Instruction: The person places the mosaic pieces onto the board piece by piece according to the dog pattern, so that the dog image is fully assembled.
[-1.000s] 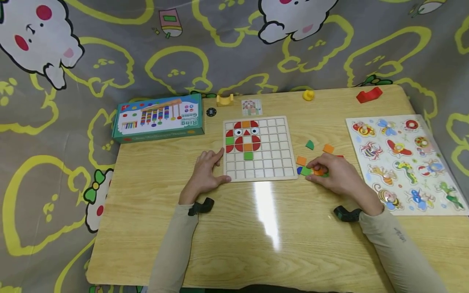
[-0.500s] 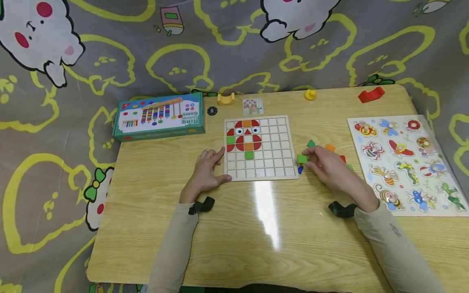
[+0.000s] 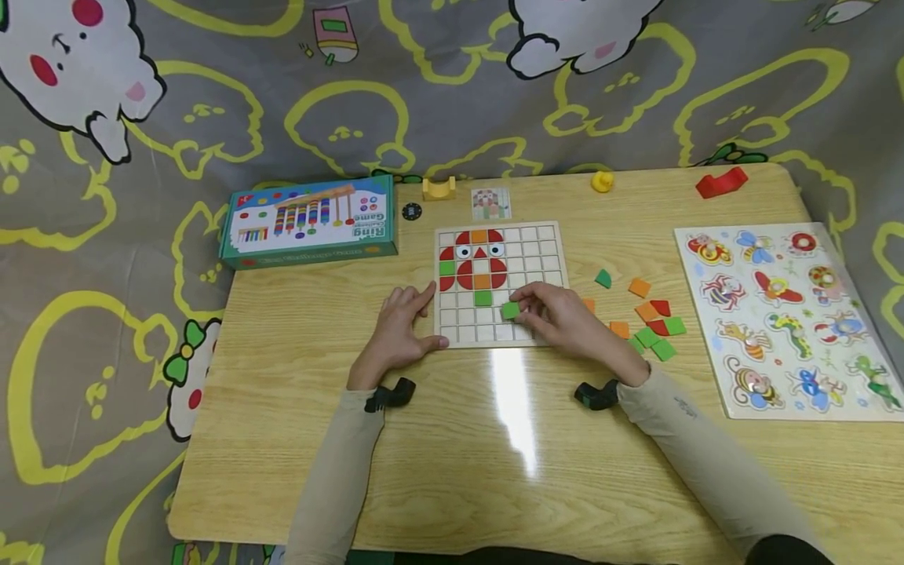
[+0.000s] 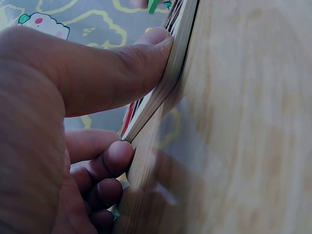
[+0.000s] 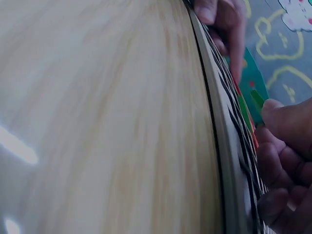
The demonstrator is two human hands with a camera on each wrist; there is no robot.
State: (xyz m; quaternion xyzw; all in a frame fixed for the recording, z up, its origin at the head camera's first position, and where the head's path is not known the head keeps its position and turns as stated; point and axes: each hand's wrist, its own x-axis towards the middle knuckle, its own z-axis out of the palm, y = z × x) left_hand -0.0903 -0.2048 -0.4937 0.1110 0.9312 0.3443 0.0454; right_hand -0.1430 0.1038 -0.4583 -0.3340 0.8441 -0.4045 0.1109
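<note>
A pale wooden grid board (image 3: 457, 318) lies on the table, with red, orange and green tiles forming a bird-like figure with two eyes at its upper left. My left hand (image 3: 398, 333) steadies the board's lower left corner; in the left wrist view its straight thumb (image 4: 117, 68) rests on the board's edge and a fingertip meets the side. Between thumb and fingertips my right hand (image 3: 561, 318) pinches a green square tile (image 3: 510, 311) over the lower right part of the grid. That tile appears edge-on in the right wrist view. Several cells behind the right hand are hidden.
Loose orange, green and red tiles (image 3: 646, 338) lie right of the board. A white picture board (image 3: 734, 353) with insects is farther right. Behind are a game box (image 3: 311, 220), a small picture card (image 3: 490, 204), a black chip, a yellow piece, a yellow duck and a red block.
My right hand has picked a green square tile from the loose pile and carried it left over the board. My left hand has stayed at the corner.
</note>
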